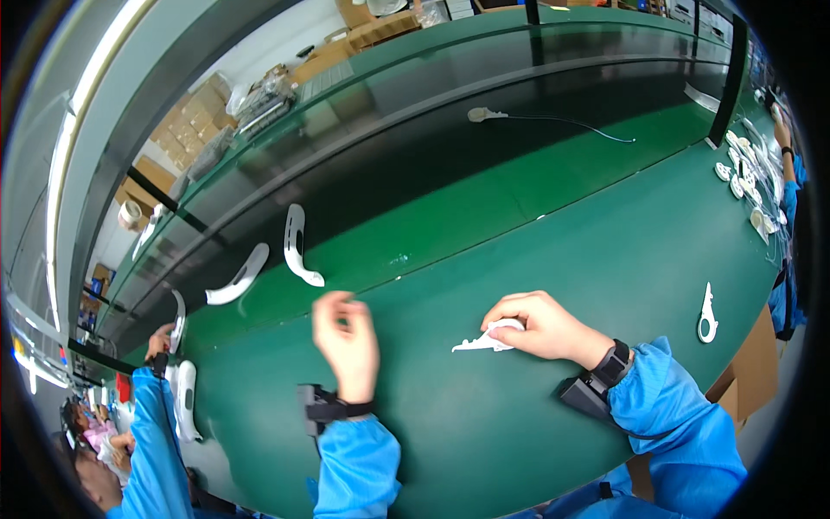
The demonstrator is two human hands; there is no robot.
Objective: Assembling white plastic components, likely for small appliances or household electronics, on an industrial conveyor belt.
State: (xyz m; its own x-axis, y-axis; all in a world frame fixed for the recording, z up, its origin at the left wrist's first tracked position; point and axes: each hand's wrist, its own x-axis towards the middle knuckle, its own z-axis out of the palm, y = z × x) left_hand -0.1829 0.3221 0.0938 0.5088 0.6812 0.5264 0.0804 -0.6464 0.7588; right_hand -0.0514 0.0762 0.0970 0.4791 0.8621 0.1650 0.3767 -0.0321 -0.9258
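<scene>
My right hand (549,327) rests low over the green table, its thumb and fingers closed on a white plastic part (484,342). That part has a rounded end under the fingers and a thin, pointed arm reaching left. My left hand (347,346) is raised over the table, left of that part. Motion blurs its fingers, which look curled, and no object shows in them. Just beyond the left hand lies a curved white shell (296,251) with slots, on the green belt. Another curved white cover (239,278) lies left of it.
A white part with a ring end (707,320) lies at the right. Farther right is a pile of white parts with cords (754,177), near another person's arm. A corded piece (488,115) lies on the far belt. At left, a co-worker's hand (160,342) touches a white cover.
</scene>
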